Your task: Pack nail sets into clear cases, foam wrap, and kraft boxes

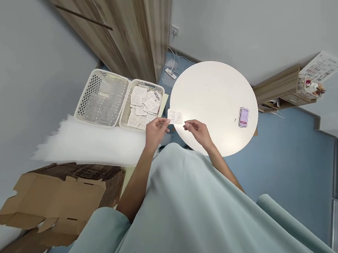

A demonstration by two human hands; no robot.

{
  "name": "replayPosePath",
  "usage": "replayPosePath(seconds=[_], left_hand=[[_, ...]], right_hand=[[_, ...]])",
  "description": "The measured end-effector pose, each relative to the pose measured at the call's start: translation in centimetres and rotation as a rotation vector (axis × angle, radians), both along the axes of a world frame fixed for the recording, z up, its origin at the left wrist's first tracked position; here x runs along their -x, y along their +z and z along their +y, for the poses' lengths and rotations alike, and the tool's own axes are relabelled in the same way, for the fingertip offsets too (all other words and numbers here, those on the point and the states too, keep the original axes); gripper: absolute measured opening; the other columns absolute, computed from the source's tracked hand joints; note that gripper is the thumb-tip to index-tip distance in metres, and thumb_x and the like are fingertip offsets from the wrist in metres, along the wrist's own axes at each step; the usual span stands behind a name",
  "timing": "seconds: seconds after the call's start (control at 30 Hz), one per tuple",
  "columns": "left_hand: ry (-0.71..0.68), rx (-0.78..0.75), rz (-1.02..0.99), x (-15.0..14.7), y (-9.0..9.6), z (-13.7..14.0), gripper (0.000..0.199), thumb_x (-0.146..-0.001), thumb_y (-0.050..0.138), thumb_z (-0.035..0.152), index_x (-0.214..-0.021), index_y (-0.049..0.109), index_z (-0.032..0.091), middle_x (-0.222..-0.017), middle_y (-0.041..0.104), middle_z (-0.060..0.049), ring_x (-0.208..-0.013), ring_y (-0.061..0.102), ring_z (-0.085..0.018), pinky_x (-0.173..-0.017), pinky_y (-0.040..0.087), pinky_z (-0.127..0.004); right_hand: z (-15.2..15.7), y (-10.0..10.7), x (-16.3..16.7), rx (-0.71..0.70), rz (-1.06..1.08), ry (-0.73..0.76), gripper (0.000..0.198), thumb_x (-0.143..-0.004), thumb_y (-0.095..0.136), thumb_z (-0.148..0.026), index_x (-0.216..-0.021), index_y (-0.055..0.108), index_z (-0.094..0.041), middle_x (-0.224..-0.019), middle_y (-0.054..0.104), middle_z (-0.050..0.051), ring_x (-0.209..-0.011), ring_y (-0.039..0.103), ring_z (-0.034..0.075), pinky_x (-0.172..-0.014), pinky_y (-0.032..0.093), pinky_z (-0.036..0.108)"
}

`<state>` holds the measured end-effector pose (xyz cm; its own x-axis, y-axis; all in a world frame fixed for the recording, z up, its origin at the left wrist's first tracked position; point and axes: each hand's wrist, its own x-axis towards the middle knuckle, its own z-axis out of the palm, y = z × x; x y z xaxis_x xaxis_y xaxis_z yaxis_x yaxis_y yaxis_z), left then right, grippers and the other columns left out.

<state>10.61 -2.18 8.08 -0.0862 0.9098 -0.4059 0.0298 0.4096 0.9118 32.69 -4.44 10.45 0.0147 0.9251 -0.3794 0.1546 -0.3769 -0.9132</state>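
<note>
My left hand (156,133) pinches a small white card (175,116) by its left edge. The card has rows of fine print and is held over the near-left rim of a round white table (211,92). Close to the card's lower right corner is my right hand (199,133), its thumb and fingertips drawn together. I cannot tell whether those fingertips touch the card or hold something small. To the left, a white basket (161,89) contains several similar printed cards (145,105). Beside it, a larger perforated basket (85,92) holds clear plastic pouches or sleeves (103,104).
A pixelated purple item (243,117) lies on the table's right side. White foam-like sheets (90,143) and folded brown cardboard boxes (59,195) are stacked at left. A wooden cabinet (131,32) stands behind the baskets. A power strip (170,73) with cables rests on the floor.
</note>
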Motion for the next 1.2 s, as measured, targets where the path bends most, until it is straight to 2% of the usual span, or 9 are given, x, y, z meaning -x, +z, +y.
replayPosePath(seconds=[0.13,0.33,0.47,0.6,0.7,0.8,0.93,1.03,1.2], left_hand=[[-0.022,0.017,-0.014,-3.6,1.8,-2.1,0.049,-0.085,0.088,0.067,-0.099,0.077,0.021,-0.081,0.078,-0.004,-0.068,0.075,-0.02,-0.065,0.059,-0.032],[-0.065,0.087,-0.03,-7.9,3.1,-3.0,0.051,-0.084,0.091,0.067,-0.1,0.075,0.022,-0.086,0.079,-0.005,-0.073,0.077,-0.022,-0.07,0.059,-0.036],[-0.119,0.103,-0.14,-9.5,3.5,-3.3,0.053,-0.081,0.095,0.067,-0.101,0.073,0.023,-0.096,0.079,-0.006,-0.083,0.077,-0.023,-0.08,0.061,-0.038],[-0.186,0.157,-0.268,-10.2,3.3,-3.6,0.056,-0.082,0.096,0.06,-0.118,0.074,0.024,-0.111,0.08,-0.008,-0.094,0.077,-0.023,-0.091,0.062,-0.041],[-0.244,0.138,-0.327,-10.4,3.4,-3.7,0.072,-0.082,0.098,0.054,-0.142,0.071,0.026,-0.141,0.078,-0.014,-0.128,0.075,-0.031,-0.108,0.061,-0.045],[-0.285,0.099,-0.399,-10.6,3.7,-3.9,0.086,-0.082,0.099,0.053,-0.157,0.066,0.028,-0.162,0.069,-0.016,-0.157,0.06,-0.039,-0.126,0.053,-0.052],[-0.3,0.093,-0.446,-10.7,4.2,-4.2,0.088,-0.084,0.101,0.053,-0.16,0.066,0.026,-0.165,0.068,-0.019,-0.157,0.061,-0.042,-0.129,0.051,-0.058],[-0.233,0.086,-0.416,-10.6,4.5,-4.5,0.082,-0.083,0.102,0.052,-0.155,0.07,0.026,-0.161,0.071,-0.017,-0.156,0.062,-0.04,-0.131,0.051,-0.058],[-0.134,0.068,-0.295,-9.8,4.4,-4.4,0.086,-0.071,0.108,0.047,-0.147,0.075,0.024,-0.159,0.072,-0.015,-0.15,0.067,-0.039,-0.132,0.051,-0.056]], right_hand=[[0.3,0.9,-2.4,-0.03,-0.012,-0.024,0.043,-0.091,0.08,-0.069,-0.093,0.075,-0.026,-0.095,0.083,0.006,-0.096,0.081,0.026,-0.099,0.065,0.044],[-1.2,0.6,-6.5,0.042,0.06,-0.079,0.042,-0.088,0.084,-0.066,-0.092,0.075,-0.026,-0.092,0.081,0.004,-0.094,0.08,0.025,-0.098,0.063,0.042],[-2.0,0.4,-8.2,0.071,0.138,-0.117,0.047,-0.085,0.089,-0.07,-0.094,0.073,-0.026,-0.093,0.082,0.004,-0.096,0.081,0.025,-0.098,0.063,0.042],[-2.5,0.7,-9.1,0.106,0.249,-0.11,0.05,-0.086,0.09,-0.072,-0.098,0.074,-0.026,-0.097,0.084,0.004,-0.1,0.083,0.025,-0.102,0.063,0.042],[-2.8,1.1,-9.3,0.111,0.276,-0.094,0.05,-0.086,0.09,-0.073,-0.1,0.077,-0.026,-0.102,0.086,0.005,-0.103,0.083,0.025,-0.104,0.063,0.042],[-3.0,1.4,-9.0,0.113,0.28,-0.06,0.049,-0.087,0.089,-0.072,-0.101,0.079,-0.026,-0.106,0.087,0.006,-0.102,0.082,0.024,-0.103,0.062,0.042],[-3.4,1.5,-8.3,0.107,0.26,-0.022,0.05,-0.086,0.089,-0.073,-0.104,0.082,-0.026,-0.102,0.087,0.005,-0.1,0.081,0.024,-0.098,0.062,0.041],[-3.5,1.8,-8.0,0.074,0.164,-0.008,0.05,-0.088,0.086,-0.075,-0.104,0.084,-0.027,-0.107,0.087,0.005,-0.102,0.081,0.026,-0.099,0.062,0.043],[-3.4,3.3,-7.4,-0.015,0.04,-0.06,0.045,-0.092,0.084,-0.07,-0.107,0.085,-0.027,-0.114,0.087,0.006,-0.098,0.08,0.025,-0.098,0.062,0.043]])
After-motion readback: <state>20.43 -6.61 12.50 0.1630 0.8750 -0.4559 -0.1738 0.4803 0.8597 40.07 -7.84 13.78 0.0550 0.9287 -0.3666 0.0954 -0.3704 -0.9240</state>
